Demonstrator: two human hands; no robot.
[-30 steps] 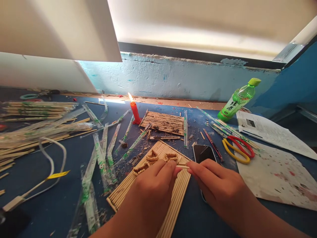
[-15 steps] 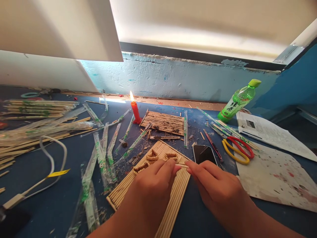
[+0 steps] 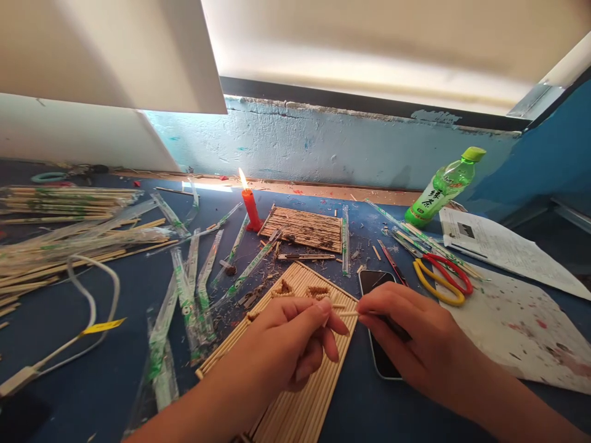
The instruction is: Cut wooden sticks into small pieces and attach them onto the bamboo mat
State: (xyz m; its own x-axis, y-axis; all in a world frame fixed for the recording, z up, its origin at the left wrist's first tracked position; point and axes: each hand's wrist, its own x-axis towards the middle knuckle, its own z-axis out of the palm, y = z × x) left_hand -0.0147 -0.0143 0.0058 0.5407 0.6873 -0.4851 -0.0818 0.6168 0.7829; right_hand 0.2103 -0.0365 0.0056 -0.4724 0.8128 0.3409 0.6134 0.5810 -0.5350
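My left hand [image 3: 295,335] pinches a thin pale chopstick piece [image 3: 347,313] between thumb and forefinger, the other fingers curled loosely below. At the stick's right end my right hand [image 3: 406,326] is closed, fingertips together on it. Something dark shows between that hand's thumb and fingers; I cannot tell whether it is held or lies behind. Beneath both hands lies a panel of chopsticks laid side by side [image 3: 318,375]. Small brown-stained stacks of short stick pieces [image 3: 318,291] stand on its far part, partly hidden by my left hand.
A lit red candle [image 3: 250,209] stands beyond the panel, beside a smaller stained stick panel [image 3: 307,227]. A phone [image 3: 376,280] lies under my right hand. Scissors [image 3: 443,280], a green bottle [image 3: 438,191] and papers [image 3: 508,246] are rightward; plastic wrappers [image 3: 184,295] and a cable [image 3: 92,295] leftward.
My right hand has shifted slightly up and now grips the stick's end with a more visible length between the hands. My left hand has turned, its lower fingers loosening into view.
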